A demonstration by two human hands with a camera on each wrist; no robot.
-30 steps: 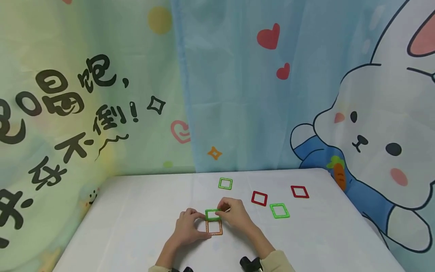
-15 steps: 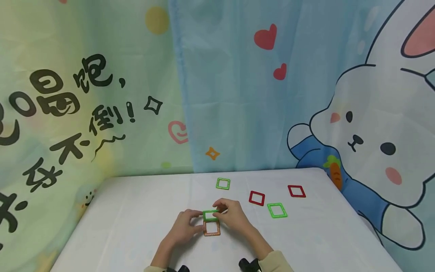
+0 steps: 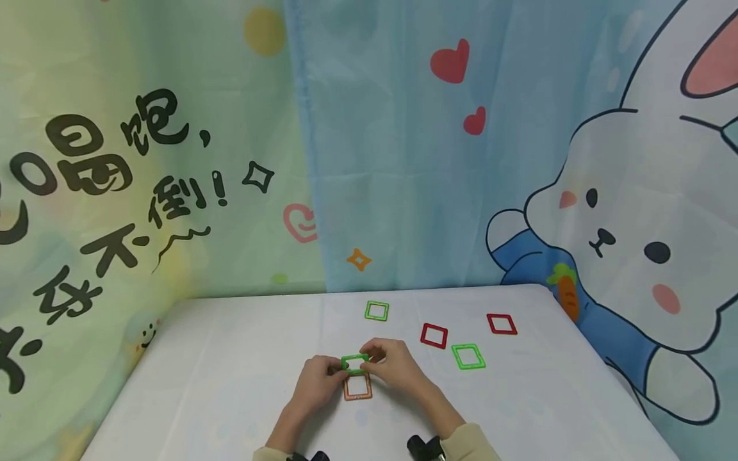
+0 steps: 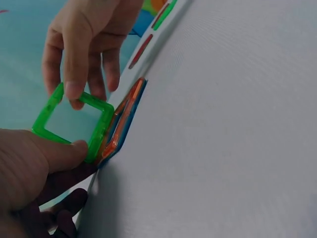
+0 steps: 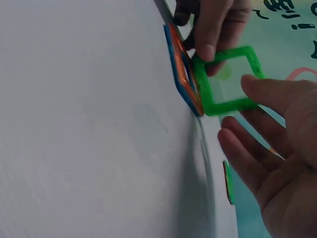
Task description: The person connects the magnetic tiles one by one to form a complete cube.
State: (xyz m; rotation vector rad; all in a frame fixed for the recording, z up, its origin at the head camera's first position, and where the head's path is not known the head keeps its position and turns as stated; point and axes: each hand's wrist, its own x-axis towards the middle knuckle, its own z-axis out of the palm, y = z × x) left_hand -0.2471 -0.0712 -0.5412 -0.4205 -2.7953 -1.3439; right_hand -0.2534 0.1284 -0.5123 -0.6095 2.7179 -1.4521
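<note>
A green square magnetic tile frame [image 5: 203, 82] stands tilted up, one edge against the far side of an orange square frame [image 3: 358, 397]. In the left wrist view, that orange frame [image 4: 130, 111] lies flat on a blue one [image 4: 133, 116]. My left hand [image 3: 316, 384] pinches the green frame's left side near its lower corner. With thumb and fingers, my right hand [image 3: 399, 366] pinches the opposite side. The right hand's other fingers are spread below it in the right wrist view.
On the white table [image 3: 230, 358], a green frame [image 3: 377, 319] lies farther back. To the right are two red frames, one nearer [image 3: 434, 346] and one farther [image 3: 502, 332], plus another green frame [image 3: 473, 367]. A printed curtain [image 3: 392, 192] hangs behind.
My left thumb has moved off the orange frame and up onto the green frame. The right hand keeps its hold with little movement. The head view has shifted slightly.
</note>
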